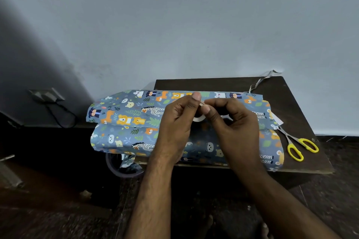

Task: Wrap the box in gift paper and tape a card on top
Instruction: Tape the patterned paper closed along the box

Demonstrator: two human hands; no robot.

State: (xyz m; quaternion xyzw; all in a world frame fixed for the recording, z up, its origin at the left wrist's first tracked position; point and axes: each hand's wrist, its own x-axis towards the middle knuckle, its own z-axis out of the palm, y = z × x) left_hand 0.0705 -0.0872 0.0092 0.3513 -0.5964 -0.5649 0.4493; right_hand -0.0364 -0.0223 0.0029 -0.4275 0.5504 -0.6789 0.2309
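Tape end hunt, wrap not yet sealed

Both your hands are up together over the parcel. Left hand (175, 122) grips the tape roll (198, 117) from the side, thumb on top; right hand (233, 120) pinches at the roll's rim with thumb and forefinger, looks like you're picking for the free end. Box is directly under your hands, hidden by the gift paper (124, 120), which is folded over it loosely, overlap seam running left from your left wrist. I see no tape on it, so I judge nothing holds that fold.

Risks:
- Neither hand is on the paper. The flap may spring open or slide while you fiddle, so the seam ends up crooked.
- Strip pulled too long could curl and stick to itself or your fingers.
- Paper overhangs the table (291, 91) edge left of your left hand; a nudge could drag the parcel off.

Scissors (299, 146) lie right of your right hand, within reach. Card: can't spot one.
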